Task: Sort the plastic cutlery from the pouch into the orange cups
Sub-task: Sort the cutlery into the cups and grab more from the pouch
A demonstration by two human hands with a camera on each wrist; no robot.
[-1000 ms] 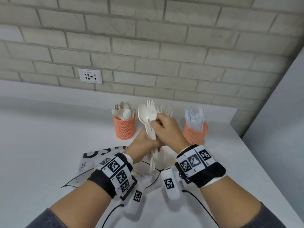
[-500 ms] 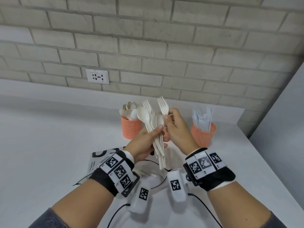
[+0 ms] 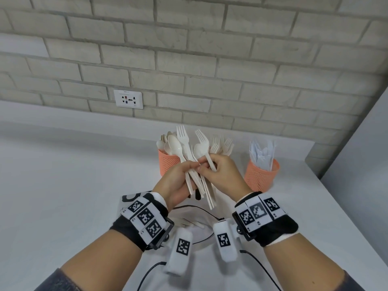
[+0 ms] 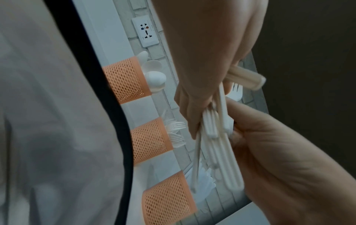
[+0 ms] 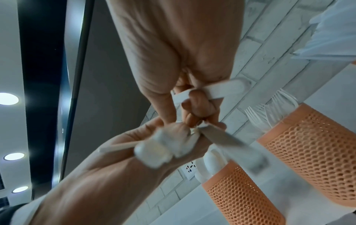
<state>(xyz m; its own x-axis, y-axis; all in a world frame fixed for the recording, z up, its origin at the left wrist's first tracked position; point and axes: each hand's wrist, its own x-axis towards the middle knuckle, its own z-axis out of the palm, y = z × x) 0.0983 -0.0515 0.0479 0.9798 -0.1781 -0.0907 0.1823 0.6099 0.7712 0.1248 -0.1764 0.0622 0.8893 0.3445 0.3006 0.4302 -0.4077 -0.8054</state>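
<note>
My left hand point(image 3: 192, 168) grips a bundle of white plastic spoons and forks point(image 3: 196, 181) upright above the table. My right hand point(image 3: 206, 164) holds one fork point(image 3: 202, 138) by its handle, its fingertips touching the bundle beside the left thumb. In the right wrist view the fork handle point(image 5: 212, 91) lies across the curled fingers. Three orange mesh cups stand behind: the spoon cup point(image 3: 168, 164), the fork cup point(image 4: 152, 140) hidden by my hands in the head view, and the knife cup point(image 3: 261, 175). The white pouch point(image 3: 128, 201) lies flat under my wrists.
A few loose cutlery handles point(image 3: 189, 222) lie on the pouch. A brick wall with a socket point(image 3: 128, 99) runs close behind the cups. The white table's right edge point(image 3: 346, 208) slants just right of the knife cup. Black cables trail near my wrists.
My right hand drew one fork out of the bundle and held it apart. Now it is back against the bundle with the fork still in it.
</note>
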